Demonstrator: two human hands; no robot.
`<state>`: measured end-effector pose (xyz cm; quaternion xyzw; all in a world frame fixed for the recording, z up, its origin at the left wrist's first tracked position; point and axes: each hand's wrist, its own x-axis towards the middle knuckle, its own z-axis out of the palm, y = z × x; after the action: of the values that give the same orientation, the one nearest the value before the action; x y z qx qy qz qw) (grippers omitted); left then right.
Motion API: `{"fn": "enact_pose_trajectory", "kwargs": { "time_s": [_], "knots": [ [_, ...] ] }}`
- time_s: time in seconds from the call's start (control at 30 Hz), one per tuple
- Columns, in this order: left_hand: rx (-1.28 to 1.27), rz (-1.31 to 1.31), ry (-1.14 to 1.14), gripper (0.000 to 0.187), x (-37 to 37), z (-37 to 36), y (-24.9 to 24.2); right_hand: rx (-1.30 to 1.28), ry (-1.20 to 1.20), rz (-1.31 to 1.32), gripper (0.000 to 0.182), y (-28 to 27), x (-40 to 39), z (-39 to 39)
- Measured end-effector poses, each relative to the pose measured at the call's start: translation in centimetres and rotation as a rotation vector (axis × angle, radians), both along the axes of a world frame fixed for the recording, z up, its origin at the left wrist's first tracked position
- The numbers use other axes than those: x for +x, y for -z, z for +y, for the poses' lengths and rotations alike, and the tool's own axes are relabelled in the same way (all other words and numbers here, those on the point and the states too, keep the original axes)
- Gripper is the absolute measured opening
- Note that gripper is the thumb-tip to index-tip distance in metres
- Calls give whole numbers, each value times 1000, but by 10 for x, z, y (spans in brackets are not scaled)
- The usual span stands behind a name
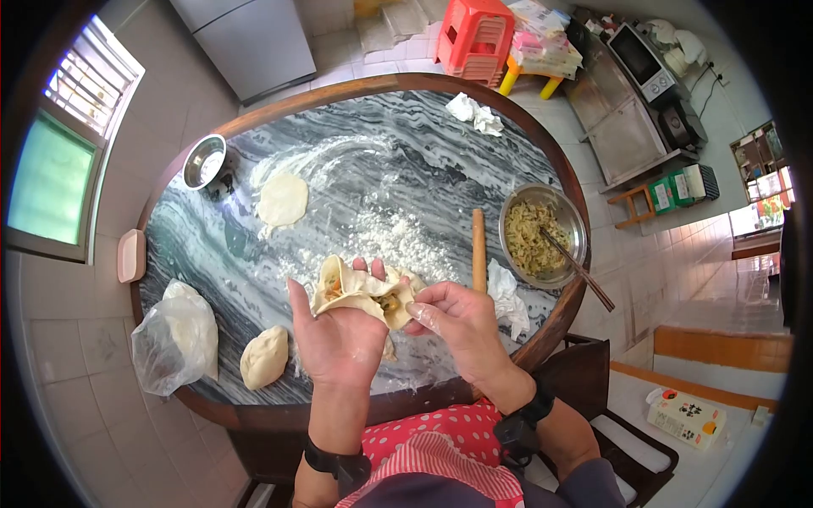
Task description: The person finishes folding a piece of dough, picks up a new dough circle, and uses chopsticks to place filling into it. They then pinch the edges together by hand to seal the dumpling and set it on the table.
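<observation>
On the upturned palm and fingers of my left hand rests a partly folded dumpling. Its pale dough gapes in places and shows yellowish, chopped filling with orange bits. My right hand pinches the dough's right edge between thumb and fingers, which are dusted with flour. Beyond the hands, a flat round dough wrapper lies on the floured marble tabletop. A lump of dough sits left of my left hand. Just past my right hand is a wooden rolling pin.
A steel bowl of filling with chopsticks stands at right. A small metal bowl is at far left, a plastic bag at near left. Crumpled tissues lie beside the rolling pin. Red stools stand behind the table.
</observation>
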<state>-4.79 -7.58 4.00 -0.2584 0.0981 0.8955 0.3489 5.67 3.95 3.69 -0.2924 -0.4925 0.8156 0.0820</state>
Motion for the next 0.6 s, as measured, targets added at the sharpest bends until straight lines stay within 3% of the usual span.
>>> {"fn": "enact_pose_trajectory", "kwargs": {
  "time_s": [0.17,0.43,0.6],
  "knots": [
    [-14,-9,-21,62,1,-2,1,20,-20,-15,14,-5,2,0],
    [-58,-24,-12,60,2,-3,6,7,-8,79,33,-10,-8,0],
    [-39,-19,-6,61,2,-4,4,159,-44,62,22,-6,-11,3]
  ]
}}
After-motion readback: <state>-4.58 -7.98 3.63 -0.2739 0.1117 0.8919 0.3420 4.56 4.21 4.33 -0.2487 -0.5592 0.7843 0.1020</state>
